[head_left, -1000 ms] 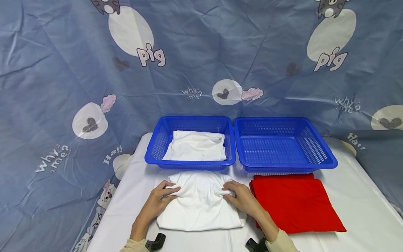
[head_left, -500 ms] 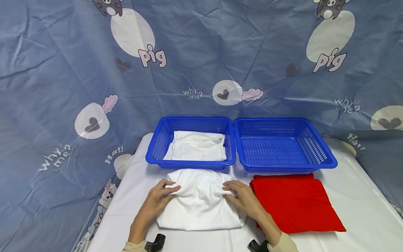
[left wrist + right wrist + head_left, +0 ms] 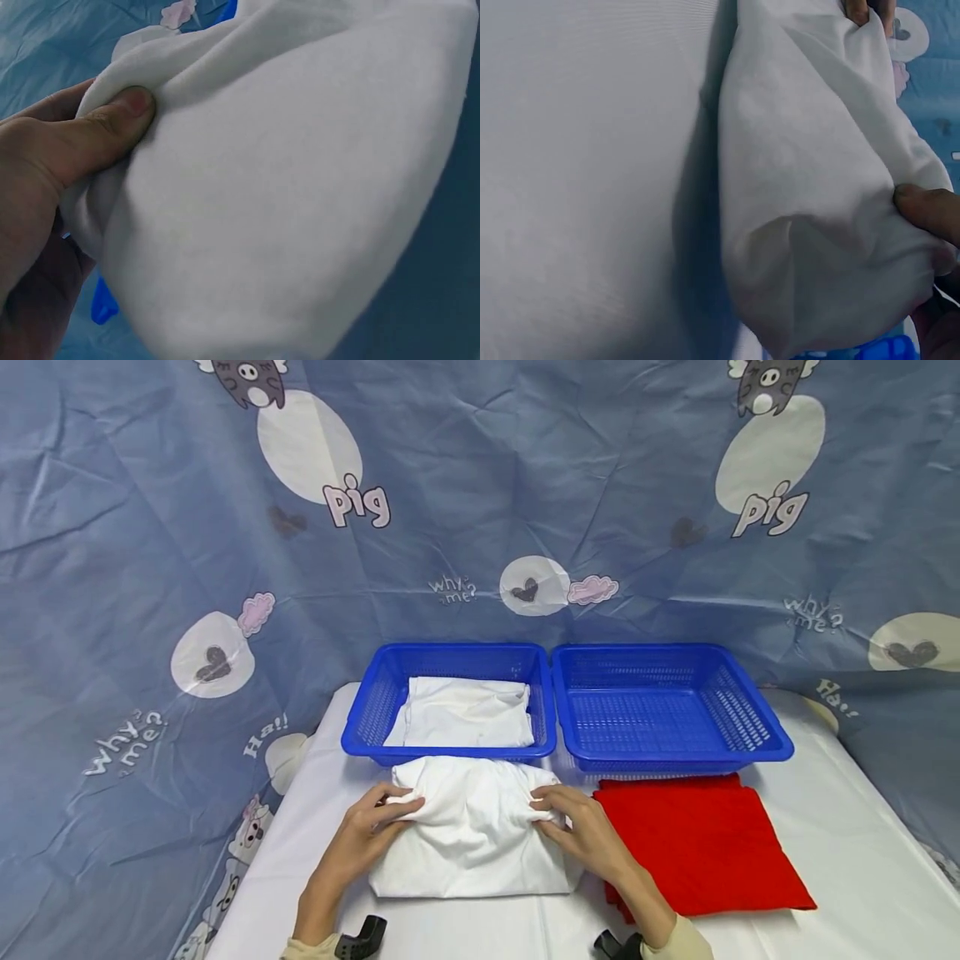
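Observation:
A folded white cloth [image 3: 472, 860], possibly a garment, is held up between both hands just in front of the left basket. My left hand [image 3: 367, 828] pinches its left side, with the thumb [image 3: 112, 131] pressed on the near face in the left wrist view. On the opposite side my right hand [image 3: 588, 833] pinches the cloth between thumb and fingers. In the right wrist view the lower part of the cloth hangs loose over the white table, casting a shadow. The fingertips behind the fabric are partly hidden.
The left blue basket [image 3: 450, 752] holds another folded white cloth [image 3: 467, 714]. Beside it stands a second blue basket [image 3: 675, 755] with nothing in it. A folded red cloth [image 3: 705, 852] lies at the right, close to my right forearm. A printed blue curtain [image 3: 465, 460] hangs behind.
Both hands keep their grip on the white cloth. Its far edge has risen slightly toward the left basket's front rim, and its near edge has moved up a little.

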{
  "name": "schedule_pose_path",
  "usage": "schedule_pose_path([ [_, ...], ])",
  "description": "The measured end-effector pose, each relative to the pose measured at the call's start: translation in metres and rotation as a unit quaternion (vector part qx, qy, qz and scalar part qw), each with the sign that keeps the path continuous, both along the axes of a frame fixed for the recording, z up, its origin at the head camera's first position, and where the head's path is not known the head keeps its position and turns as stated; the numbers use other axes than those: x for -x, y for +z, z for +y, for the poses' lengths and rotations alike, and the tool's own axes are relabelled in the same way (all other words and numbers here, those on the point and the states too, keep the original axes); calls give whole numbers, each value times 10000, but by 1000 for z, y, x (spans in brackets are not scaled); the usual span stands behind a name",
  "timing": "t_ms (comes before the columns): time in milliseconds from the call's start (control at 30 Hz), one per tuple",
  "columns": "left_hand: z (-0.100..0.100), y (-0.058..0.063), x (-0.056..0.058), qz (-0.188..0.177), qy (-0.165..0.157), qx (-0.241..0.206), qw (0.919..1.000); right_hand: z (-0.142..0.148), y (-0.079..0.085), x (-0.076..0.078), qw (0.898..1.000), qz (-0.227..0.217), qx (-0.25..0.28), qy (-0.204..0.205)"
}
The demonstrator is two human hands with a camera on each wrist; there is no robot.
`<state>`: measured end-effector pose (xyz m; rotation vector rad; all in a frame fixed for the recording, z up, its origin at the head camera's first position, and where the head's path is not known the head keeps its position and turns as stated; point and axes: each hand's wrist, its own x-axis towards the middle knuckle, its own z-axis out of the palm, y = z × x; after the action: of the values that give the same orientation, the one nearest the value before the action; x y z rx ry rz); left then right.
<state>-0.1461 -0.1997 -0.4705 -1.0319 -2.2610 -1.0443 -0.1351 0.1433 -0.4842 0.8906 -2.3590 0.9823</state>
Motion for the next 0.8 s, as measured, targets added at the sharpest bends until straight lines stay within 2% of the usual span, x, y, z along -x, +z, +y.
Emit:
schedule_pose_path([
  [267,-1,12,4,139,-175,-133,9997,0,12,2,9999,108,73,100],
  [500,-3,19,5,211,-148,-107,9996,-1,22,0,9998,148,107,88],
  [800,-3,38,8,382,-195,-110,9990,-2,39,2,9986,486,173,111],
])
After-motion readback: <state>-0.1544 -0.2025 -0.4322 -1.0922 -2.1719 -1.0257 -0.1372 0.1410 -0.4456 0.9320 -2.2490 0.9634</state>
